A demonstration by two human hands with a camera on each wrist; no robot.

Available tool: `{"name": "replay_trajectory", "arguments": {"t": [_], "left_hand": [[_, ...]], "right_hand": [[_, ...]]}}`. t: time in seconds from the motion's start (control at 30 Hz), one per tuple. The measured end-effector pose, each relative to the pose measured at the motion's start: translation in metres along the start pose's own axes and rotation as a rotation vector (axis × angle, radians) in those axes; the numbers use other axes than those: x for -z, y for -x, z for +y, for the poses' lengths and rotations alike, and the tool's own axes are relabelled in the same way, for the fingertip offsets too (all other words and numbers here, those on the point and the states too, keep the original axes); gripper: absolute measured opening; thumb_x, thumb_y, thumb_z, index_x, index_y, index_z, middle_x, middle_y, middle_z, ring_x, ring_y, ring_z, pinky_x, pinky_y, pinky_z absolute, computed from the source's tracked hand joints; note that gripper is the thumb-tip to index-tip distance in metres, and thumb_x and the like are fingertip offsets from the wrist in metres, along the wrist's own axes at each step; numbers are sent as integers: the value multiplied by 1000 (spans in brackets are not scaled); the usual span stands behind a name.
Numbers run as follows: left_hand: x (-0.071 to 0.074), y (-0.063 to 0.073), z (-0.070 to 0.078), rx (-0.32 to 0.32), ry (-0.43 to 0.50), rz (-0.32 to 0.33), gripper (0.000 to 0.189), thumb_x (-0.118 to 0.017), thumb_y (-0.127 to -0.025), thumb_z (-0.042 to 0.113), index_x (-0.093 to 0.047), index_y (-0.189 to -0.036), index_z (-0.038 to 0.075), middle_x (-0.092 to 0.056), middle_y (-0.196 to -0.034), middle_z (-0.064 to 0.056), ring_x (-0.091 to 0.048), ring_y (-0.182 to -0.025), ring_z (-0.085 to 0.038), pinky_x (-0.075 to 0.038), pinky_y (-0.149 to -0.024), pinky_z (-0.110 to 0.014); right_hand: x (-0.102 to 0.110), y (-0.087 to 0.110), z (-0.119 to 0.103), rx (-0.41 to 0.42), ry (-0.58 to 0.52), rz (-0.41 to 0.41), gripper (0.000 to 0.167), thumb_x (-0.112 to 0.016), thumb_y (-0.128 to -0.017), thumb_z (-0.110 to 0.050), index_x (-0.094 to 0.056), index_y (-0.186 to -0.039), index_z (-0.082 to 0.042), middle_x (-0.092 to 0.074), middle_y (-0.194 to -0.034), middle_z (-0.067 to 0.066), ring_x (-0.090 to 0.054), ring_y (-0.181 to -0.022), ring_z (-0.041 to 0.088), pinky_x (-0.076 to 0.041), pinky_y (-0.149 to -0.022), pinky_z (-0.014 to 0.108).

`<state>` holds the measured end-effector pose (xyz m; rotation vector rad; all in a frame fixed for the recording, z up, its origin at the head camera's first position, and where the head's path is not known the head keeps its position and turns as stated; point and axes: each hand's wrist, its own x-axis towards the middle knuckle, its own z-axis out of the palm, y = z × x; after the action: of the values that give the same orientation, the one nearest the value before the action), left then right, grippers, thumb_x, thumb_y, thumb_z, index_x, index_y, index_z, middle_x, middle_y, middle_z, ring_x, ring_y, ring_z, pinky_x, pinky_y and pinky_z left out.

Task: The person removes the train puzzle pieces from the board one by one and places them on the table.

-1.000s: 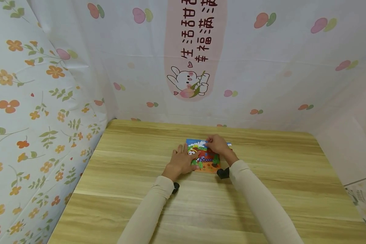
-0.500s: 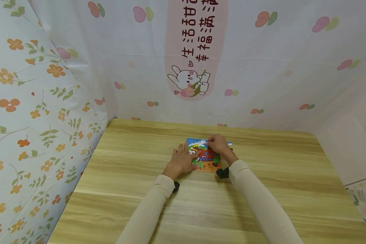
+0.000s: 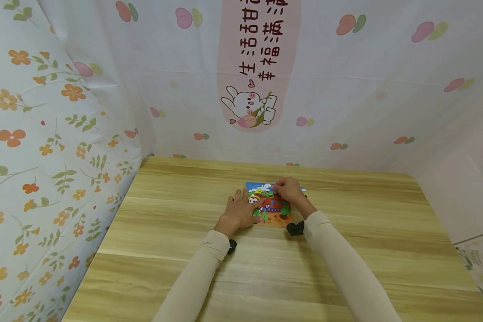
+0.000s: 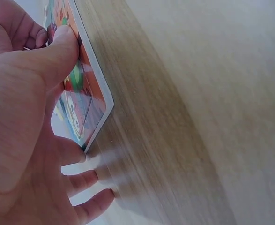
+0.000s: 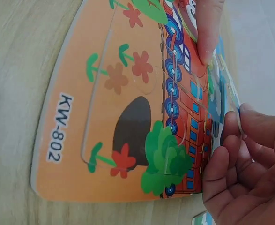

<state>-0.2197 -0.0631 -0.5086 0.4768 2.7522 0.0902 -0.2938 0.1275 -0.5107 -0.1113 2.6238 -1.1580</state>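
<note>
A jigsaw puzzle in a flat tray lies on the table, printed with a red train, green bushes and orange ground. My left hand rests on its left side, fingers spread; in the left wrist view the thumb lies on the picture and several fingertips reach past the corner. At the upper part of the puzzle, my right hand pinches a thin puzzle piece between thumb and fingers. That piece stands tilted up from the picture in the right wrist view. Part of the top right is hidden behind the right hand.
A small blue and white printed piece shows just right of the right hand. The wooden table extends around the puzzle. Behind it hangs a printed cloth, with a floral cloth at the left.
The pinched piece has shifted and tilted slightly under the right hand, uncovering more green and yellow print below it. The left hand has stayed in place.
</note>
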Motion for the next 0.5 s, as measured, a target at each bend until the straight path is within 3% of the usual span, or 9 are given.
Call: {"name": "replay_trajectory", "arguments": {"t": [0.37, 0.5], "left_hand": [[-2, -1, 0, 1, 24, 8, 69, -51, -94, 63, -25, -156, 45, -12, -163, -24, -15, -150, -42, -28, -113, -57], [-3, -1, 0, -1, 27, 15, 69, -51, -94, 62, -25, -156, 44, -13, -163, -24, -15, -150, -42, -28, -113, -57]], "right_hand": [[25, 4, 14, -12, 28, 47, 28, -59, -101, -25, -73, -99, 0, -67, -89, 10, -48, -70, 17, -40, -59, 28], [34, 7, 26, -12, -22, 41, 27, -60, -100, -23, -71, -96, 1, -66, -87, 14, -50, -63, 19, -44, -54, 30]]}}
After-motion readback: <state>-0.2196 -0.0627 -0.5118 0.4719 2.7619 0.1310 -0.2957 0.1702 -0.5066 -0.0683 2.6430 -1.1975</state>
